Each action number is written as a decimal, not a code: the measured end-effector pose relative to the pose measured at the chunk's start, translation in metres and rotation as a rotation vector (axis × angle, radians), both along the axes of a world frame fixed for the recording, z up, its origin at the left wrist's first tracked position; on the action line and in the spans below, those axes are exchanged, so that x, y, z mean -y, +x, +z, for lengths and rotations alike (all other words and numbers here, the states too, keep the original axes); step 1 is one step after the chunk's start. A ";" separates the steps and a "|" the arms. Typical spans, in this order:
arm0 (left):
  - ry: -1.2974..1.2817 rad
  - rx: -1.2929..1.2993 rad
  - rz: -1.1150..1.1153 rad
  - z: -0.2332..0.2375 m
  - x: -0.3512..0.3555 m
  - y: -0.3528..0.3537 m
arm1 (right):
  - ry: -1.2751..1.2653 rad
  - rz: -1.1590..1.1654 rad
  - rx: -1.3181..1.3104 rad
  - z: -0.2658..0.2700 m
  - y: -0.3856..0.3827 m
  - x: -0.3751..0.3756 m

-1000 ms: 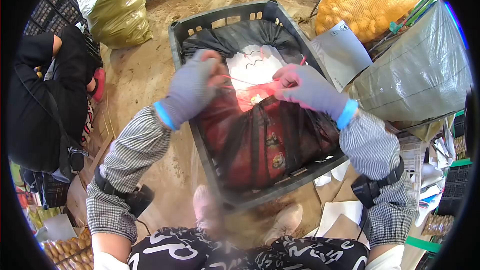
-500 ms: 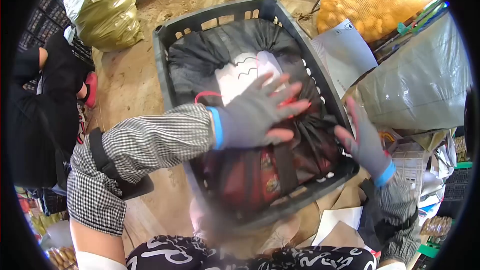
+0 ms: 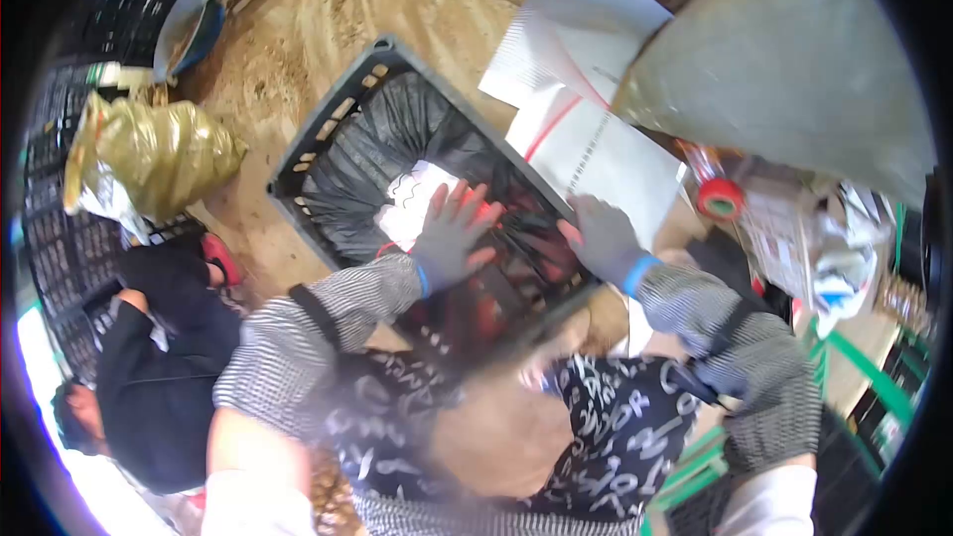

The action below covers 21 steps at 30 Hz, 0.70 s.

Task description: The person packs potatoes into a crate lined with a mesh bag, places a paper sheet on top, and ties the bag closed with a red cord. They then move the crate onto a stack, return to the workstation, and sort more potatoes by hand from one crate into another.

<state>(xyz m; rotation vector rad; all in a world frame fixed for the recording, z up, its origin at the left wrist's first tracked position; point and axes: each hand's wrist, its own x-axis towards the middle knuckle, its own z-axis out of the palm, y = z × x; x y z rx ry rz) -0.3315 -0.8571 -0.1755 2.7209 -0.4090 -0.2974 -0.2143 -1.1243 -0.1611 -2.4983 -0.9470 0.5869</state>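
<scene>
A dark plastic crate (image 3: 467,107) stands in front of me, lined with a gathered black plastic bag (image 3: 362,154). White paper with dark wavy lines (image 3: 412,201) shows in the bag's opening, with something red beside it. My left hand (image 3: 447,243), in a grey glove, lies over the bag with its fingers spread, next to the paper. At the crate's right side is my right hand (image 3: 604,240), also gloved, its fingers extended over the rim. Neither hand appears to hold anything. Under the bag's near part, reddish contents show through.
Printed white sheets (image 3: 586,154) lie right of the crate, near a large grey sack (image 3: 774,60) and a red tape roll (image 3: 720,199). On the left are a yellow-green bag (image 3: 164,154), stacked black crates (image 3: 50,213) and a person in black (image 3: 179,377).
My view has turned, so the crate appears tilted and smaller. My right hand has moved in to the crate's right rim. My left hand stays spread over the bag.
</scene>
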 end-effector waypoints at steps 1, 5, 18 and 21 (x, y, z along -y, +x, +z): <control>-0.008 -0.041 0.024 0.015 0.002 0.000 | -0.070 -0.002 0.064 0.008 -0.004 0.001; -0.048 -0.077 0.138 0.083 -0.010 0.019 | -0.039 -0.840 0.439 0.057 -0.075 -0.014; -0.423 -0.804 1.042 -0.024 -0.269 0.138 | 0.393 -1.739 -0.435 -0.057 -0.284 -0.080; -0.475 -0.944 1.083 -0.031 -0.275 0.137 | 0.608 -1.829 -0.419 -0.071 -0.287 -0.093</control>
